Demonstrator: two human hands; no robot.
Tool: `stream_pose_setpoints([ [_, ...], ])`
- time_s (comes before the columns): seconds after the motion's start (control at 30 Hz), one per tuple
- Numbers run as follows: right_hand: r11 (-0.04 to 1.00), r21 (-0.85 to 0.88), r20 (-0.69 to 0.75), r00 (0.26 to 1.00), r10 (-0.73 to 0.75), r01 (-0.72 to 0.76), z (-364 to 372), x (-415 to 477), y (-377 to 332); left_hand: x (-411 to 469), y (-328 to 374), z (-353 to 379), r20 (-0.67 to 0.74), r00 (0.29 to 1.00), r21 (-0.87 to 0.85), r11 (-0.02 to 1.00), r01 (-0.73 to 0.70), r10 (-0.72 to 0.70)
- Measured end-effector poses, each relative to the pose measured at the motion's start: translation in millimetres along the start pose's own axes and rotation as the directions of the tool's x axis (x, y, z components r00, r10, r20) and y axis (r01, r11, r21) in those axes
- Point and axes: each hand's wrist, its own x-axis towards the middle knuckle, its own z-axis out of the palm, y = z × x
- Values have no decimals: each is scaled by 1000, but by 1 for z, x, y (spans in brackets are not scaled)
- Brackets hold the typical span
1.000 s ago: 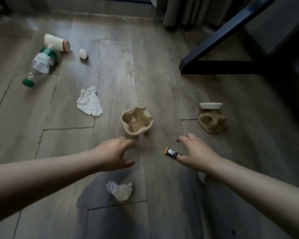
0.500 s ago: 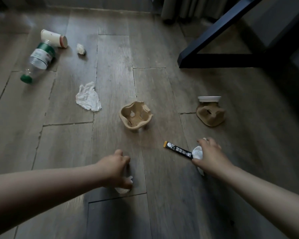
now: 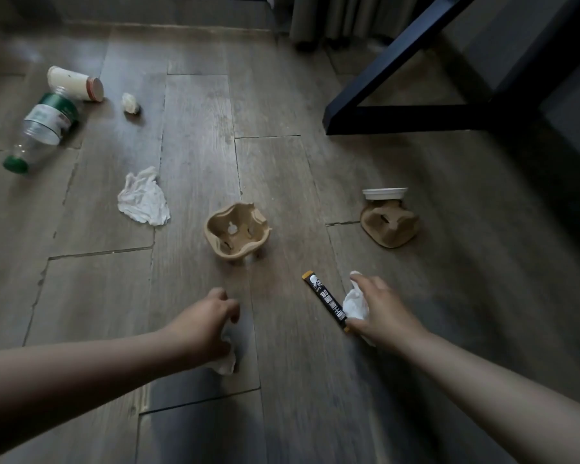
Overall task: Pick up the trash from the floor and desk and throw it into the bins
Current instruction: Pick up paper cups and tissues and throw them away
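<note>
- Head view: the left hand (image 3: 204, 324) is low over the grey wood-plank floor (image 3: 91, 296), fingers curled down on a crumpled white paper tissue (image 3: 225, 362). Only one corner shows below the palm; the rest is hidden.
- The right hand (image 3: 384, 314) is clamped round a second white tissue wad (image 3: 354, 304), which bulges out between thumb and forefinger.
- A slim black stick sachet with a yellow tip (image 3: 323, 298) runs from that thumb out towards the middle. Its near end is covered, so I cannot tell if it is pinched or just touched.
- Between and beyond the hands sits a brown moulded-pulp cup holder (image 3: 236, 231), open side up.
- Further right, another brown pulp holder (image 3: 389, 226) lies face down, touching a white plastic lid (image 3: 385, 193).
- To the left lies a flattened white tissue (image 3: 143, 199).
- Far left are a clear plastic bottle with a green cap (image 3: 41, 128), a tipped white paper cup (image 3: 74, 83) and a small white paper ball (image 3: 129, 102).
- A black table frame (image 3: 399, 61) is cut off at upper right, where all is dim.
</note>
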Motion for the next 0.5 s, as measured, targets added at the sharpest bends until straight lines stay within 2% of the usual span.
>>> stream_pose_setpoints([
  [0.1,1000,-10,-103,995,0,-1,-12,8,6,14,-2,-10,-188,981,-43,997,-65,56],
  [0.23,998,-54,-228,974,7,-20,-39,27,16,29,-1,-19,-363,920,-82,979,-188,146],
  [0.37,993,-107,-315,949,14,-50,-63,48,24,38,3,-28,-444,837,85,945,-315,319],
  [0.43,993,-114,-350,937,-5,-38,-71,59,27,45,3,-33,-459,813,192,933,-304,359],
  [0.5,991,-129,-349,937,-12,-35,-78,71,28,52,1,-35,-476,811,248,936,-248,341],
])
